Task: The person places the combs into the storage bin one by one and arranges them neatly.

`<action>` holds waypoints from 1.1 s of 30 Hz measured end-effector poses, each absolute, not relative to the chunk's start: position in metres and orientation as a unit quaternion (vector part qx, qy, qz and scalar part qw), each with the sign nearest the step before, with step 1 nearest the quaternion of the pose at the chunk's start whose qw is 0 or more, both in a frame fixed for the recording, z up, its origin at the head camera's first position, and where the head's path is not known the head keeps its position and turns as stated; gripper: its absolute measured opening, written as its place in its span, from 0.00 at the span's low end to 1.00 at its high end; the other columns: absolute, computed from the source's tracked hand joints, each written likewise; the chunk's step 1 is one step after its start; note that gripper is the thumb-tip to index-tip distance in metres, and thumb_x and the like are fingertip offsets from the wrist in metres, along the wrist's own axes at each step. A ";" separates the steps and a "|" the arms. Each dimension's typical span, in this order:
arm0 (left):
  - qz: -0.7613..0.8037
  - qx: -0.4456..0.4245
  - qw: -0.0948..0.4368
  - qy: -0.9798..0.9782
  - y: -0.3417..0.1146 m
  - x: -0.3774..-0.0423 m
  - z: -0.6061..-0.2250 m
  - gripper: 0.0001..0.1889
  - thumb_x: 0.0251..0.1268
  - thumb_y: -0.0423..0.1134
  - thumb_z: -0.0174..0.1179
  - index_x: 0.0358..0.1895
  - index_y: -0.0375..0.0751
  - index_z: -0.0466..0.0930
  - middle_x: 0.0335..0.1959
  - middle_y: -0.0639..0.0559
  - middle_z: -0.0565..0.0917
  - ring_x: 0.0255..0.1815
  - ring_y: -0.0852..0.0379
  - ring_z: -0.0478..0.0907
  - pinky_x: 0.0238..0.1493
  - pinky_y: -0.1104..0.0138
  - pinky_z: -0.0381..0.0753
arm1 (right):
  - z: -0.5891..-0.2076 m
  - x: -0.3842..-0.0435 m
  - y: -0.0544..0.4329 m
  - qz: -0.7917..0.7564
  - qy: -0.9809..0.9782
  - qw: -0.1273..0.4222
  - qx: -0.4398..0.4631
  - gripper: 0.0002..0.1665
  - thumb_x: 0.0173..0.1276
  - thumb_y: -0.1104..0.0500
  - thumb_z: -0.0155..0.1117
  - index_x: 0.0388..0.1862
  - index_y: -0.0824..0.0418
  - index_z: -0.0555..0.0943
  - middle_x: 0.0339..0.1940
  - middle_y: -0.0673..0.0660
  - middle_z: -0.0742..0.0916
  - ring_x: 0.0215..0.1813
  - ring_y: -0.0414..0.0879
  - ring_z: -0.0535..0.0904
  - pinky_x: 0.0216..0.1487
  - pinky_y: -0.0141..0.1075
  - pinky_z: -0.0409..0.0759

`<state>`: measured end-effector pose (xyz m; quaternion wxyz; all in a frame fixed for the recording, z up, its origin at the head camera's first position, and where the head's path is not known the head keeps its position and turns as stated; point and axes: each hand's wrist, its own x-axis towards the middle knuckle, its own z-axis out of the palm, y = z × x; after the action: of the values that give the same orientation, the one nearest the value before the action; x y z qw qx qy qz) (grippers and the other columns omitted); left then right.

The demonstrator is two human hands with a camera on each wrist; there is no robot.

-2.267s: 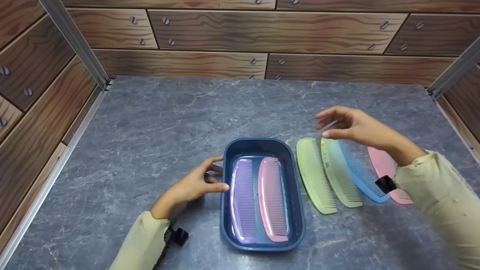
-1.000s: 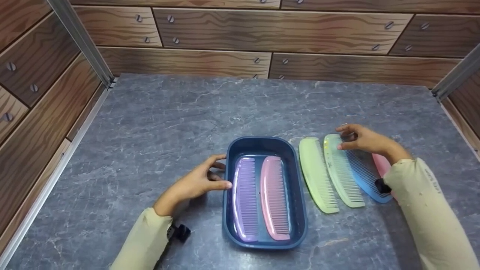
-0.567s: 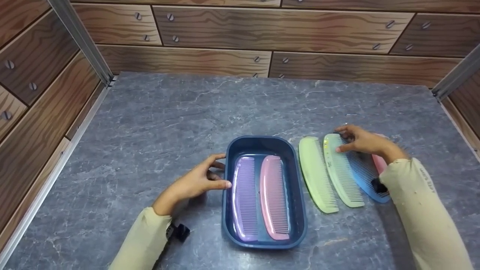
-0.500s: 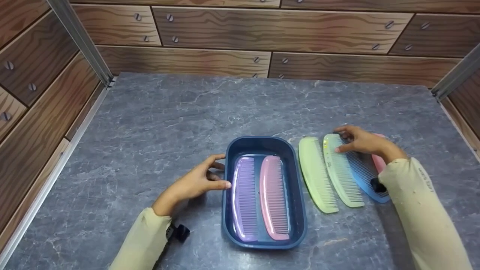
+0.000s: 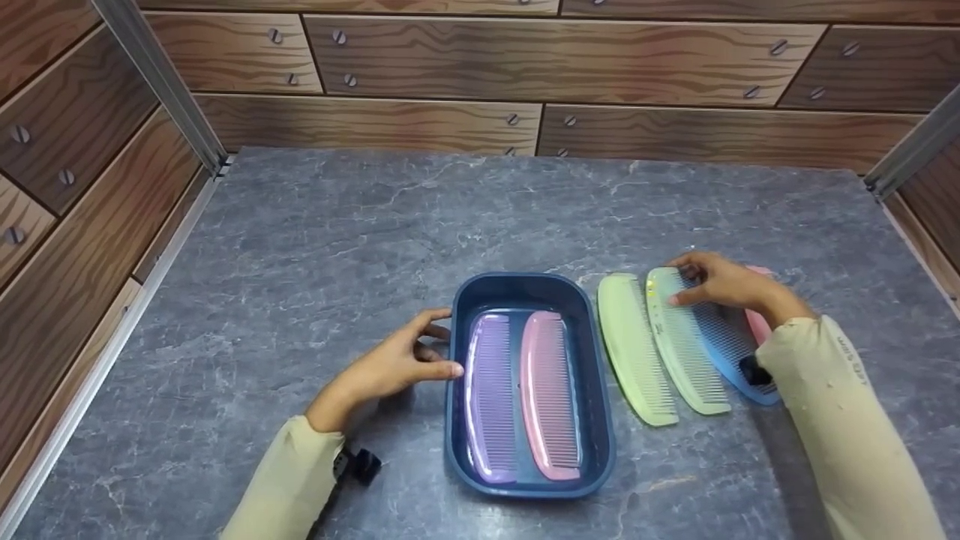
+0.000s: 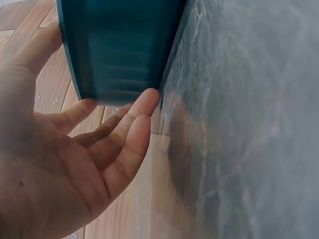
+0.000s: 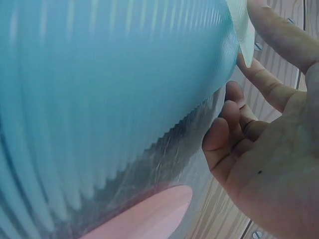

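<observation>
In the head view my left hand (image 5: 394, 360) rests at the left wall of a dark blue tray (image 5: 606, 420), thumb tip on the rim and fingers loosely against the outside. A purple comb (image 5: 489, 397) and a pink comb (image 5: 547, 397) lie side by side in the tray. My right hand (image 5: 727, 283) pinches the upper end of a pale green comb (image 5: 686, 352) with yellow marks, thumb and index finger at its two sides in the right wrist view. Directly under that hand lies a blue comb (image 5: 720, 345), partly covered.
Between the tray and the pale green comb lies a yellow-green comb (image 5: 634, 352). Another pink comb (image 5: 757, 326) is mostly hidden behind the right wrist and sleeve. All sit on a grey marbled table (image 5: 337, 217), backed by wood-patterned panels (image 5: 420, 60).
My right hand has come down onto the pale green comb's upper end and shifted slightly left over the last second. My left hand has stayed at the tray.
</observation>
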<state>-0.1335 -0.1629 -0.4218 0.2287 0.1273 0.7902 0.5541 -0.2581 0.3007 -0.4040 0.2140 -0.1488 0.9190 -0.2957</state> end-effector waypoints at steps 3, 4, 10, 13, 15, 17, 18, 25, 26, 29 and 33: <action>0.554 0.130 0.229 0.790 -0.163 -0.134 -0.421 0.45 0.57 0.46 0.70 0.74 0.44 0.54 0.63 0.35 0.71 0.49 0.50 0.81 0.54 0.59 0.81 | -0.403 -0.258 0.300 -0.299 0.920 0.213 -0.139 0.36 0.61 0.56 0.71 0.62 0.72 0.70 0.49 0.66 0.78 0.46 0.49 0.70 0.43 0.31 0.71; 0.553 0.131 0.228 0.791 -0.163 -0.134 -0.421 0.45 0.57 0.46 0.70 0.75 0.44 0.54 0.63 0.35 0.71 0.49 0.50 0.81 0.54 0.59 0.81 | -0.402 -0.258 0.300 -0.302 0.919 0.214 -0.135 0.35 0.61 0.57 0.71 0.61 0.73 0.69 0.47 0.65 0.77 0.45 0.48 0.69 0.42 0.31 0.70; 0.553 0.132 0.227 0.791 -0.163 -0.134 -0.421 0.45 0.57 0.46 0.70 0.74 0.44 0.54 0.62 0.35 0.72 0.49 0.50 0.81 0.54 0.60 0.81 | -0.401 -0.256 0.302 -0.326 0.911 0.222 -0.119 0.35 0.62 0.59 0.70 0.60 0.74 0.65 0.45 0.61 0.73 0.42 0.44 0.68 0.39 0.29 0.69; 0.555 0.136 0.227 0.788 -0.163 -0.133 -0.422 0.44 0.57 0.46 0.70 0.74 0.44 0.54 0.62 0.35 0.72 0.48 0.51 0.81 0.54 0.60 0.81 | -0.399 -0.254 0.305 -0.346 0.904 0.228 -0.109 0.36 0.63 0.61 0.68 0.61 0.74 0.61 0.45 0.60 0.74 0.39 0.40 0.70 0.36 0.30 0.73; 0.555 0.138 0.228 0.788 -0.164 -0.133 -0.423 0.44 0.57 0.46 0.69 0.74 0.44 0.54 0.62 0.34 0.72 0.48 0.50 0.82 0.54 0.60 0.81 | -0.397 -0.252 0.306 -0.361 0.897 0.238 -0.095 0.37 0.63 0.60 0.67 0.62 0.73 0.58 0.43 0.58 0.76 0.36 0.38 0.72 0.35 0.31 0.75; 0.555 0.141 0.229 0.787 -0.164 -0.132 -0.423 0.44 0.58 0.46 0.69 0.74 0.44 0.54 0.62 0.34 0.72 0.49 0.49 0.82 0.55 0.60 0.81 | -0.396 -0.250 0.309 -0.373 0.891 0.244 -0.083 0.39 0.64 0.60 0.66 0.64 0.72 0.56 0.41 0.56 0.78 0.34 0.38 0.75 0.34 0.33 0.77; 0.555 0.143 0.230 0.787 -0.164 -0.132 -0.424 0.44 0.58 0.46 0.69 0.74 0.44 0.54 0.62 0.34 0.72 0.50 0.49 0.82 0.55 0.59 0.80 | -0.395 -0.250 0.310 -0.380 0.888 0.246 -0.079 0.40 0.64 0.60 0.66 0.65 0.72 0.55 0.40 0.55 0.79 0.33 0.38 0.76 0.34 0.33 0.78; 0.547 0.139 0.229 0.794 -0.165 -0.133 -0.424 0.45 0.58 0.48 0.69 0.75 0.45 0.53 0.62 0.34 0.72 0.51 0.48 0.81 0.56 0.58 0.80 | -0.391 -0.246 0.320 -0.413 0.883 0.213 -0.071 0.40 0.66 0.57 0.66 0.66 0.68 0.55 0.33 0.49 0.83 0.27 0.38 0.75 0.29 0.34 0.77; 0.547 0.138 0.229 0.793 -0.165 -0.133 -0.424 0.45 0.57 0.48 0.69 0.75 0.45 0.53 0.62 0.34 0.72 0.51 0.48 0.81 0.56 0.58 0.80 | -0.391 -0.245 0.321 -0.421 0.880 0.207 -0.072 0.40 0.66 0.56 0.66 0.66 0.67 0.55 0.32 0.48 0.83 0.27 0.38 0.75 0.28 0.35 0.76; 0.550 0.138 0.228 0.791 -0.165 -0.133 -0.423 0.44 0.57 0.47 0.69 0.75 0.45 0.54 0.62 0.33 0.72 0.50 0.47 0.82 0.56 0.58 0.80 | -0.391 -0.243 0.324 -0.443 0.874 0.188 -0.073 0.36 0.67 0.56 0.65 0.66 0.62 0.57 0.31 0.47 0.84 0.25 0.39 0.74 0.27 0.36 0.76; 0.551 0.137 0.229 0.791 -0.164 -0.133 -0.423 0.44 0.57 0.47 0.69 0.75 0.46 0.54 0.62 0.34 0.72 0.50 0.47 0.82 0.56 0.58 0.80 | -0.389 -0.241 0.328 -0.475 0.862 0.159 -0.079 0.29 0.69 0.58 0.63 0.62 0.54 0.60 0.30 0.45 0.85 0.24 0.40 0.76 0.25 0.36 0.76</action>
<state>-0.1329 -0.1643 -0.4231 0.2288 0.1367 0.7906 0.5513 -0.2408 0.3278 -0.3895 0.1590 -0.0788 0.8621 -0.4747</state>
